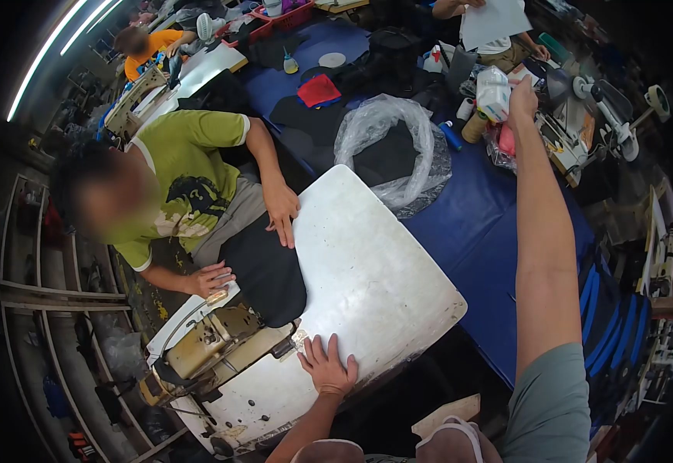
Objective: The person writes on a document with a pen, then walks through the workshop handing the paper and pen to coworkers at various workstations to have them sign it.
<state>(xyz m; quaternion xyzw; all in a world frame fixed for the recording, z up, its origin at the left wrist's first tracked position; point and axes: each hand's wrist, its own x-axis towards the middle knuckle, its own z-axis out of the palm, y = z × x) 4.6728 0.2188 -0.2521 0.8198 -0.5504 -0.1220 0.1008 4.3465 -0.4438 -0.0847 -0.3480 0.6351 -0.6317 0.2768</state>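
Observation:
My left hand (329, 366) lies palm down with fingers spread on the white sewing machine table (375, 255), close to the machine's needle end. My right arm is stretched far forward. At its end my right hand (522, 102) is closed on a white printed package (493, 93), held above the far right of the blue-covered table. A cone of tan thread (474, 128) and a blue bottle (450, 136) are just beside that package. The sewing machine (209, 339) has black fabric (263, 274) beside it, under a co-worker's hands.
A co-worker in a green shirt (190, 170) sits at the machine's left. Clear plastic wrap (383, 116) forms a ring on the blue table (460, 208). A red cloth (319, 91) lies farther back. Another person (498, 38) holds a white sheet; a fan (622, 131) stands right.

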